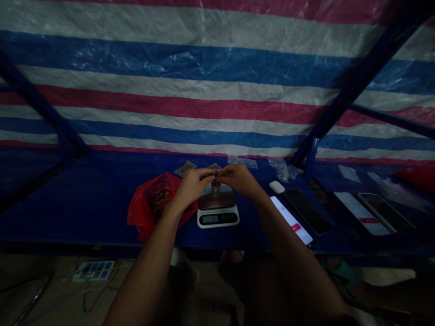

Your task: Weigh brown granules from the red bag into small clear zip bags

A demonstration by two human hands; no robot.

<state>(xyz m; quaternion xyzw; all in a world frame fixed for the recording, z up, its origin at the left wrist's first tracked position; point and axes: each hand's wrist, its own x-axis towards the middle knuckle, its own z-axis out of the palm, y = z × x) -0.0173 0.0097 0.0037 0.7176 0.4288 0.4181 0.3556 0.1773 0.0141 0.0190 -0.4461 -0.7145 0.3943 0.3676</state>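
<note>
Over a white digital kitchen scale (218,219), my left hand (194,184) and my right hand (238,178) meet fingertip to fingertip. Both pinch the top of a small clear plastic bag (215,183) with brown contents. The bag is above the scale's dark platform; whether it rests there I cannot tell. Lit digits show on the scale's display. To the left, partly behind my left forearm, a red plastic bag (135,213) lies open, holding many small brown pieces (159,201). Just beyond my left hand lies a filled clear bag (186,167).
Clear plastic bags (281,168) lie along the back of the blue table (84,203). Right of the scale are a white earbud case (276,187), a lit phone (291,220) and a dark phone (307,211). A power strip (93,270) with cables sits on the floor.
</note>
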